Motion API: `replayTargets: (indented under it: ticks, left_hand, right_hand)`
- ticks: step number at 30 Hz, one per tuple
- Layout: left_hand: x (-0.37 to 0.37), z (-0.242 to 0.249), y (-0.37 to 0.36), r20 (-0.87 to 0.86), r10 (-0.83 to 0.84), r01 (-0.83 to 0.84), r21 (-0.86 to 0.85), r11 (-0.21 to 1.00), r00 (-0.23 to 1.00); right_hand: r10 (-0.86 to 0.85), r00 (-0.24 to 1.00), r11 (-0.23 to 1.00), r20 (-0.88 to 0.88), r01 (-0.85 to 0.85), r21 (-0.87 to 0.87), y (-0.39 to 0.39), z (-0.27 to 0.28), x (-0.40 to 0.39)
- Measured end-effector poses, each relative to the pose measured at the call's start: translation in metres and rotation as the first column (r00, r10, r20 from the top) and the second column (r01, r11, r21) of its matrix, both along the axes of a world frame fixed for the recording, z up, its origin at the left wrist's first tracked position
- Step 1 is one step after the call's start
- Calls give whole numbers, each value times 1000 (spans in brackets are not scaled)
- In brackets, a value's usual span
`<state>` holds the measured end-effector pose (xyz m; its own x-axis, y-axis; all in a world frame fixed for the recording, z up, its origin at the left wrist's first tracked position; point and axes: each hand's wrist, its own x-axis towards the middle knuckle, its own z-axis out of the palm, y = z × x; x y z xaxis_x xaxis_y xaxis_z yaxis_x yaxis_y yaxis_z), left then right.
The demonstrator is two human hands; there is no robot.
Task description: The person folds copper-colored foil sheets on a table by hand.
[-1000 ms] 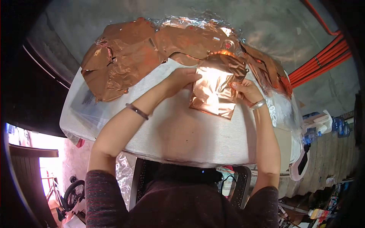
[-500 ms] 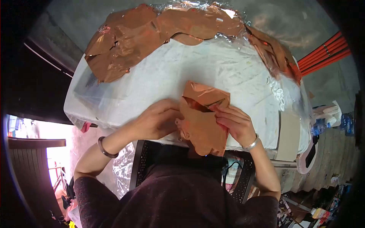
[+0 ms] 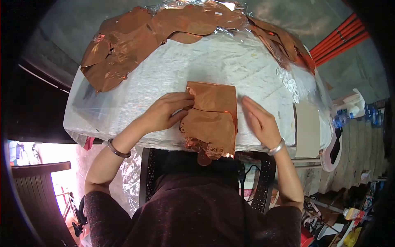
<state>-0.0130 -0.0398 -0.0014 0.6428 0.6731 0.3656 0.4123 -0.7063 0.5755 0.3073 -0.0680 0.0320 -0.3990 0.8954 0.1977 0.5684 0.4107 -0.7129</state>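
A folded copper-coloured foil piece (image 3: 212,127) lies flat on the white-covered table in front of me, a dark crease or slit running across its middle. Its crumpled lower end, with a rounded tab, hangs past the table's near edge. My left hand (image 3: 164,111) is at the foil's left side, fingertips on the upper part and the thumb apart at the edge below. To the right of the foil, my right hand (image 3: 262,124) hovers with fingers stretched out, a small gap between it and the foil, holding nothing.
More copper-coloured foil pieces (image 3: 123,45) with clear plastic lie along the table's far side. White looped strings (image 3: 290,85) and a grey-beige board (image 3: 307,131) are on the right. Orange-red poles (image 3: 339,39) and plastic bottles (image 3: 341,118) stand beyond. A white cloth (image 3: 164,78) covers the table.
The foil has gone from raised, tilted and gaping to flat on the table. My right hand has let go of it and moved aside. My left fingers have shifted onto its upper left edge.
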Motion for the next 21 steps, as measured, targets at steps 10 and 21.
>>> replayTargets:
  ticks: [10, 21]
  left_hand:
    - [-3, 6, -4, -56, 17, -24, -117, 993, 998]
    - [-33, 4, -25, -62, 170, -176, -120, 977, 984]
  right_hand:
    - [111, 804, 987, 584, -159, 32, 27, -31, -40]
    - [111, 745, 988, 658, -152, 5, 28, -28, -42]
